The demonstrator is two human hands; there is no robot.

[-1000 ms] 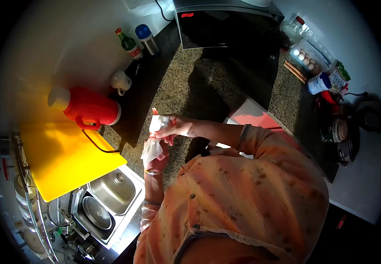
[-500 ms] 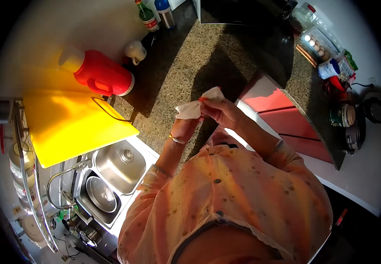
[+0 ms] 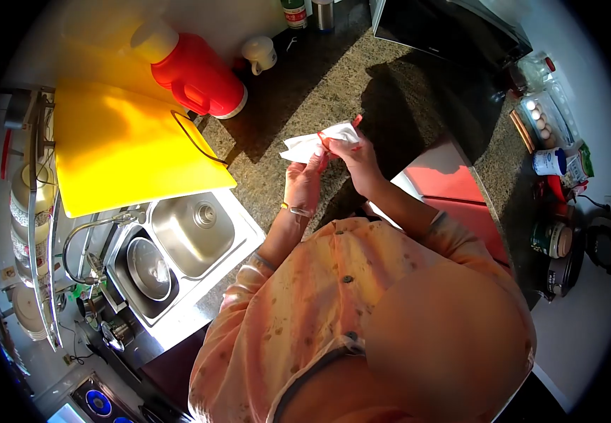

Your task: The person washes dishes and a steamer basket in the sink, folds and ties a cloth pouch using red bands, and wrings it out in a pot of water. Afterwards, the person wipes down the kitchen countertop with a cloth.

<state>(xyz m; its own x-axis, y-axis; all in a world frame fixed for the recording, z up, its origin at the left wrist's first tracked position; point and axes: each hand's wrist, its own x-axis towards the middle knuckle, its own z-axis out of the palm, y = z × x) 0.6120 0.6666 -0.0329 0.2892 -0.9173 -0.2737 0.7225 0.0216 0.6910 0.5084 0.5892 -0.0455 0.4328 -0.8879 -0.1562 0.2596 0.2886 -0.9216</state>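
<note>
A crumpled white tissue (image 3: 298, 149), soft and bunched at its middle, is held between my two hands above the counter. My left hand (image 3: 303, 186) pinches it from below, thumb pointing up. From the right side, my right hand (image 3: 359, 165) grips it with closed fingers. A thin red strip (image 3: 322, 138) crosses the bunched middle, and more red shows at the right end. Whether this red is a tie or part of the sheet I cannot tell. My fingers hide some of the middle.
Left of my hands are a red thermos jug (image 3: 203, 77), a white mug (image 3: 259, 53) and a yellow board (image 3: 133, 151). A double steel sink (image 3: 191, 243) lies nearer me. On the right counter stand an egg carton (image 3: 546, 121) and a blue-lidded tub (image 3: 548, 162).
The view has shifted, so the counter things sit lower and further right. The tissue stays in both hands, and more red shows at its right end. Both hands appear slightly further from my body.
</note>
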